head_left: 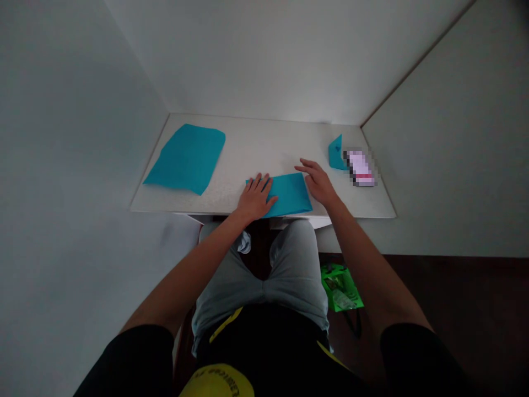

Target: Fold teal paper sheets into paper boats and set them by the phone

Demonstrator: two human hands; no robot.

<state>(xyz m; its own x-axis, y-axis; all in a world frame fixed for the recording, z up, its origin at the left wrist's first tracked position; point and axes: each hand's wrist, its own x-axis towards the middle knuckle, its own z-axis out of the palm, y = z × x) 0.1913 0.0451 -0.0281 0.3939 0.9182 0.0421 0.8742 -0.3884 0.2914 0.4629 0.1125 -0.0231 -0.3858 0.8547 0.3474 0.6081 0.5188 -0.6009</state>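
Well, the biggest thing I see from here is the white surface [264, 146], with walls around it and a person sitting close up to it. Next comes a big blue sheet [188, 157], which looks like paper. It lies alone on the left, a bit bumpy, with one corner out by the side edge. Down by the person's right leg there is a green bag [342, 286] with some stuff in it.

Right in front of the person is a folded blue sheet [289, 194], set at the near edge of the surface. I can't tell if a bit of it pokes over. The left hand [254, 199] is flat on its left end, fingers spread, pressing and not gripping. The right hand [319, 183] is by the top right corner, fingers apart and a little bent, with nothing in it. I can't tell if its thumb touches the paper. The two hands are apart.

Off to the right is a blurry pink thing [360, 168], maybe a phone, and just beside it a small blue piece [336, 154].

I think the folded blue sheet could slip off the near edge if the left hand pulls back. The fold could go crooked or pop up if that hand lifts too soon. A swing of the right arm might bump the pink thing.
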